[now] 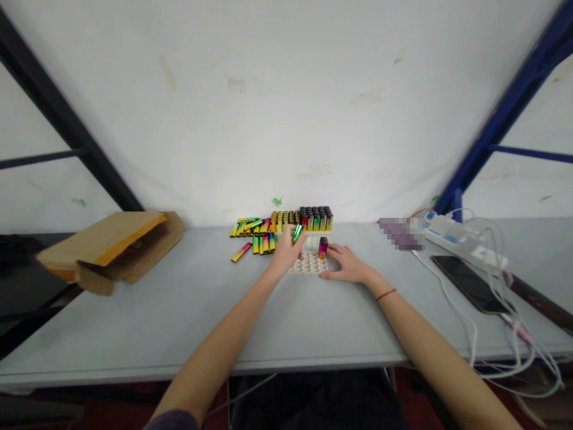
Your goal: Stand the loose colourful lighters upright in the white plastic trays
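My left hand (pixel 289 248) is closed around a shiny green tube (pixel 298 233), held tilted over the left part of a white tray (pixel 307 266) with rows of round holes. At the tray's right end stands an upright purple-to-orange tube with a black top (pixel 323 248). Fingers apart, my right hand (pixel 349 264) lies beside it at the tray's right edge, the thumb by the near corner. Whether a fingertip touches the tube I cannot tell. Behind the tray, several upright black-topped tubes (pixel 316 218) stand in a block, next to rows of yellow-rimmed tubes (pixel 284 220).
Loose coloured tubes (pixel 264 243) lie in a pile left of the tray, with a single tube (pixel 242 252) apart. An opened cardboard box (pixel 107 242) sits at the left. On the right are a phone (pixel 470 283), a power strip (pixel 461 237) and tangled white cables (pixel 447 292).
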{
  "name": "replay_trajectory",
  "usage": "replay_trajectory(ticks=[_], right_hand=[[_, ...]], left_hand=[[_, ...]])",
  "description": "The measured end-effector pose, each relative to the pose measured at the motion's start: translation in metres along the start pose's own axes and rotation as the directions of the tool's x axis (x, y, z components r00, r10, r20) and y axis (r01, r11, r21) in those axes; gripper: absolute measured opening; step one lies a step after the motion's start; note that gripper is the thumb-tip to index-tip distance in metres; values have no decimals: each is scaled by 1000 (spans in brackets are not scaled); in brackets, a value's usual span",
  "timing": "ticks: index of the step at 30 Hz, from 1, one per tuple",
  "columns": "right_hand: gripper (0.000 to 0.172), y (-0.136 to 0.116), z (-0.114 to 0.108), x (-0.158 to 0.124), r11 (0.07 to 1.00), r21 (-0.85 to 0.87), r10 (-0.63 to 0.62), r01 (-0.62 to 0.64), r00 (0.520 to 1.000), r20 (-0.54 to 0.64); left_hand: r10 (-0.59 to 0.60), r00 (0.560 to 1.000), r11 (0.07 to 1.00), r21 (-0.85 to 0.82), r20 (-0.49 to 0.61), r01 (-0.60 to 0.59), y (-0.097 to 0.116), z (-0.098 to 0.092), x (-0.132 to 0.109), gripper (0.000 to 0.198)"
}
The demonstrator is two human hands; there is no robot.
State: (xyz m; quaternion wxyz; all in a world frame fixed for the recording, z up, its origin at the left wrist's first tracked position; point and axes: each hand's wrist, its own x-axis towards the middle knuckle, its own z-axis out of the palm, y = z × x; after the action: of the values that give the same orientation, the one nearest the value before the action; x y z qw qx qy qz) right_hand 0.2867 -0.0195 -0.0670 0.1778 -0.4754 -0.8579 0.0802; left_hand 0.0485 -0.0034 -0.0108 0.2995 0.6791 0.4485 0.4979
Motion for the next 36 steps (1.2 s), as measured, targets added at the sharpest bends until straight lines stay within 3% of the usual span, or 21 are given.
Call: replay_trajectory(ticks=[5,7,9,11,13,15,17,28,36], right_hand=[[90,2,0,-1,1000,14,-9,9,1000,-7],[90,3,-1,-1,1000,18,-15,14,1000,4],[89,3,-1,-1,1000,19,-18,18,1000,10],[88,3,-2,-1,1000,15,-15,15,1000,11],[88,3,-2,-1,1000,11,-14,14,1000,10],[88,3,-2,-1,1000,12,-18,17,1000,6],[88,3,-2,-1,1000,16,-20,20,1000,2],[89,4,-2,-2,1000,15,-12,12,1000,7],[89,6,-1,-1,1000,23,-8,7,1000,9]], left_hand=[[90,996,978,191,-12,-86,2,-16,-5,17],[4,1000,994,107,-14,-3,3,-16,-6,19],[-134,991,987,-88,-13,132,4,-12,-7,27],[-283,959,902,-334,24,275,8,-8,-8,33],[-411,906,748,-531,99,397,13,-6,-9,40],[-483,856,615,-626,183,480,18,-7,-9,50],[-517,825,548,-653,227,523,22,-9,-10,57],[-551,798,433,-733,245,525,30,-9,-13,47],[-566,803,441,-754,187,487,29,-9,-15,45]])
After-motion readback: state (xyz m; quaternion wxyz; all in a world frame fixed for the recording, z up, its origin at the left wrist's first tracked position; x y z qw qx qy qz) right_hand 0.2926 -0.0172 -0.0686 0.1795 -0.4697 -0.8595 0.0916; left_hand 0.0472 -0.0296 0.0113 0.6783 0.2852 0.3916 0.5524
